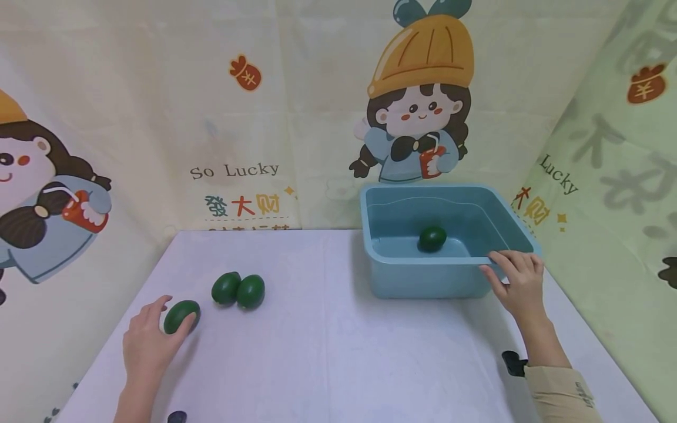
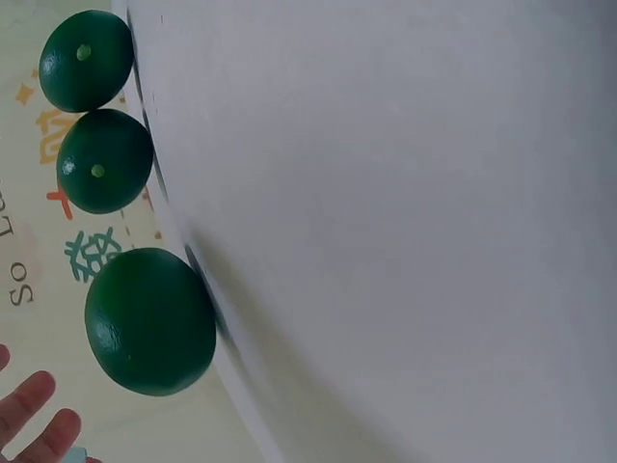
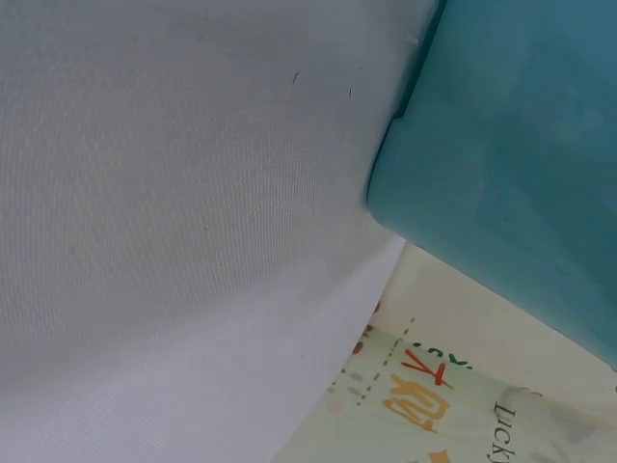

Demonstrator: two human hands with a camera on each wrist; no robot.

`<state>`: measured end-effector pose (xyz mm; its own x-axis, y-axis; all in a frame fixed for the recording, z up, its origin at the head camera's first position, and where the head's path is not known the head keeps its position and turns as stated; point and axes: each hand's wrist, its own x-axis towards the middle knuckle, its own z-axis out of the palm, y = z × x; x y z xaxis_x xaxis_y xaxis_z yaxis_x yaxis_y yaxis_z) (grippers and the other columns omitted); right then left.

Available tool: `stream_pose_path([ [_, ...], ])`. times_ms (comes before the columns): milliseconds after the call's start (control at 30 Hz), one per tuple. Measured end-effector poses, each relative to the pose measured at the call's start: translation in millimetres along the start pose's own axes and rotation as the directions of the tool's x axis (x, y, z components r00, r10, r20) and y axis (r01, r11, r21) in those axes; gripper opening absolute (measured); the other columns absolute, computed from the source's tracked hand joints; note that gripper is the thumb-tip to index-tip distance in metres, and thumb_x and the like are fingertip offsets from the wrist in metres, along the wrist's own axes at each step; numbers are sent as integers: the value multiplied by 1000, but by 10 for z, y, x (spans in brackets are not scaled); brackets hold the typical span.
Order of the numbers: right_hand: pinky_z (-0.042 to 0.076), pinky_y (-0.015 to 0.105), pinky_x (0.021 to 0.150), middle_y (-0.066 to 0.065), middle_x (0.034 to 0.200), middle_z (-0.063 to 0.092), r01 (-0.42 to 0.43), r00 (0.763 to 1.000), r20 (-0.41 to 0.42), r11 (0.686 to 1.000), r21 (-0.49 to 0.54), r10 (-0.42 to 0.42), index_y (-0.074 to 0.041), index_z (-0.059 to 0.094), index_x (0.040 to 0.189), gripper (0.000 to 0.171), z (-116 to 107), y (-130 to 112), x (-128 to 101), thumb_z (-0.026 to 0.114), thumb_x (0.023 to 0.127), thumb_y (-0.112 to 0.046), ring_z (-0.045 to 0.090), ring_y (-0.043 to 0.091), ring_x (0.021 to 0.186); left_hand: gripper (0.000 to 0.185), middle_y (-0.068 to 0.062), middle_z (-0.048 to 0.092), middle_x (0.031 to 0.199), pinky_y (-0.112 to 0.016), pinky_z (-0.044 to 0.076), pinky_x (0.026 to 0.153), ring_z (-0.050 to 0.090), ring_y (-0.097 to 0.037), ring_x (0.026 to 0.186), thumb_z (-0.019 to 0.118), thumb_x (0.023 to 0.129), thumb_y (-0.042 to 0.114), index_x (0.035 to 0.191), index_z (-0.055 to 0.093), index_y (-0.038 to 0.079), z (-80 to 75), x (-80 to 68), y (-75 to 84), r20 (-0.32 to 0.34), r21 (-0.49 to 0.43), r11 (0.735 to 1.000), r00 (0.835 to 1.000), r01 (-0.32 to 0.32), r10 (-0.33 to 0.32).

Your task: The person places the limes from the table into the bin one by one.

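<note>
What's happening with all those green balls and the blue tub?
A person is at a white table. Their left hand curls around a dark green round fruit, with two more green fruits touching each other just beyond it. Their right hand holds the near rim of a blue plastic tub. One green fruit in the tub already sits on its bottom.

Dark green fruits (image 1: pixel 181 316), teal-blue plastic tub (image 1: pixel 423 276), white desk (image 1: pixel 328 352), cream backdrop (image 1: pixel 158 117) printed with cartoon girls in orange hats
</note>
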<state>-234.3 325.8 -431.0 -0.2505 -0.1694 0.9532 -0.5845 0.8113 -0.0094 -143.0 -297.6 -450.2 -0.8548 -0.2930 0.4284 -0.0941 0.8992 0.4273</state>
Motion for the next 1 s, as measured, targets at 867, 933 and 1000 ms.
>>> stream_pose_path([
  [867,24,55,69,20,75,55,-16,1000,1,1000,22,16,2,62,81,49,-14,-53,154,53,88,-45,46,39,71,73,-30,47,110,-57,39,66,45,-49,92,64,78,47,127,39,0,-111,80,-94,230,135,986,965,95,-125],
  [933,24,55,69,20,75,55,-19,1000,4,1000,23,18,2,62,81,49,-17,-52,163,53,88,-45,46,39,71,74,-30,47,110,-57,39,65,45,-49,91,63,78,49,127,38,-1,-106,85,-115,241,128,987,962,102,-131],
  [1000,24,55,69,20,76,55,-20,1000,7,999,25,20,2,62,81,49,-18,-49,169,53,88,-45,46,39,71,75,-30,48,110,-56,39,64,46,-50,91,63,78,50,127,38,-1,-101,92,-138,247,122,987,960,101,-129],
])
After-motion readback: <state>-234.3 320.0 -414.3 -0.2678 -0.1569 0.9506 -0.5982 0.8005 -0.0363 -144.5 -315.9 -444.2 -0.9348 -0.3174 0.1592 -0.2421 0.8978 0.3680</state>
